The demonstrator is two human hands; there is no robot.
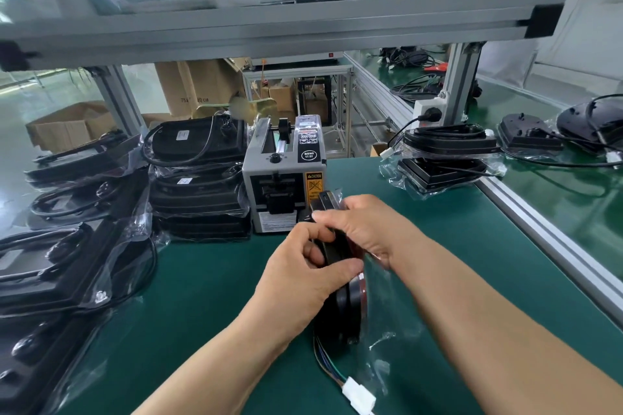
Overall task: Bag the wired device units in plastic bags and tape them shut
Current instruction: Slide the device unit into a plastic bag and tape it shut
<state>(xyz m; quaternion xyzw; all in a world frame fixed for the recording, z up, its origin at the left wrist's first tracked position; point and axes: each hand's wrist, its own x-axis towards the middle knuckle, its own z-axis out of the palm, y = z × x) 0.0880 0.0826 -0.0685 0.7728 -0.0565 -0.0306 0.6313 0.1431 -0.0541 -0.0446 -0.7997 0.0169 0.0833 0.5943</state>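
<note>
While stood on edge on the green-matted bench (202, 296), one flat black wired device unit (340, 310), sheathed in a clear plastic bag (381, 340): left hand (303, 266) and right hand (364, 229) both grip its upper end, probably closing the mouth; held just before the grey tape dispenser (283, 178), presumably for reach

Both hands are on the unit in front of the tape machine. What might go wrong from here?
1. The unit stands on edge, gripped by the left hand and right hand; freeing one hand for the tape dispenser may let it tip.
2. Its wires and white connector trail loose on the table; they might snag or get caught where the plastic bag is taped.
</note>
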